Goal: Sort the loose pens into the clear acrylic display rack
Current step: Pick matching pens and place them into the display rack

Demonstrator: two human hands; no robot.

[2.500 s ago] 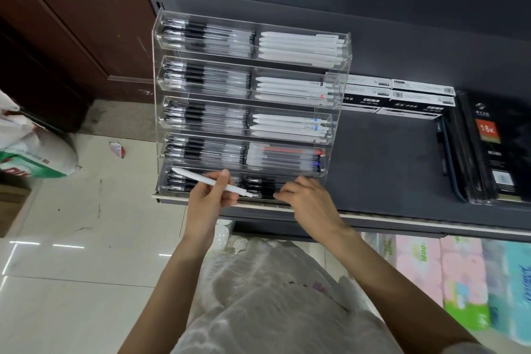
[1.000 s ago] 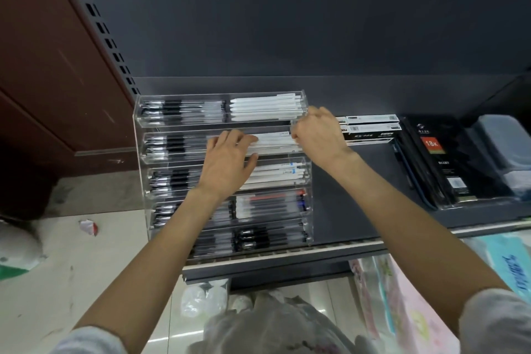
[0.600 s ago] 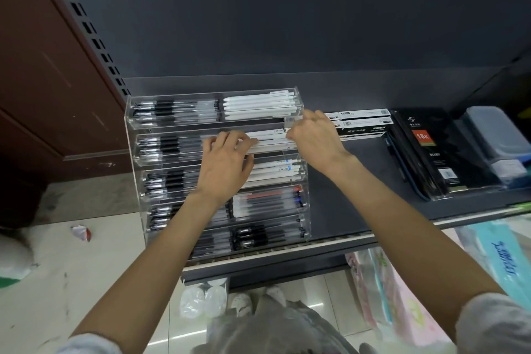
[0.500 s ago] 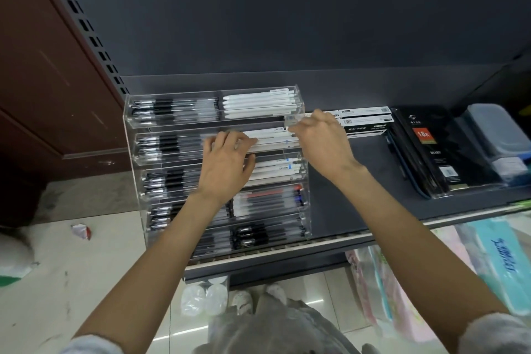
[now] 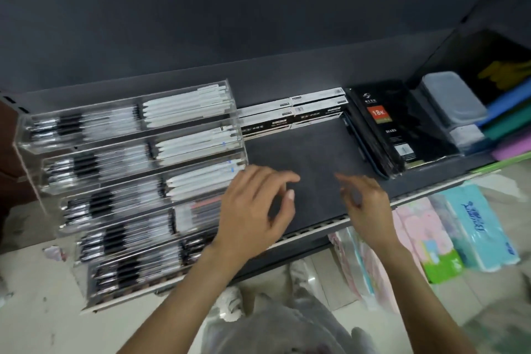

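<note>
Right of rack (image 5: pixel 129 181), black notebook (image 5: pixel 393 129) marked "18K", both hands (image 5: pixel 253 210) empty

**Dark shelving stood over pale tiled floor**

A charcoal back panel (image 5: pixel 258 8) rose behind a dark grey shelf (image 5: pixel 310 158) edged with a pale strip. Glossy, light floor tiles (image 5: pixel 34 310) lay below, and brown wood panelling (image 5: pixel 7 158) showed at far left.

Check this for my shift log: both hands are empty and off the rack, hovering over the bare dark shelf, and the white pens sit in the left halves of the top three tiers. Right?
Not quite. The head view shows the white pens in the right halves of the top three tiers of the rack; dark-gripped pens fill the left halves. The rest holds: left hand and right hand are empty over the shelf.
</note>
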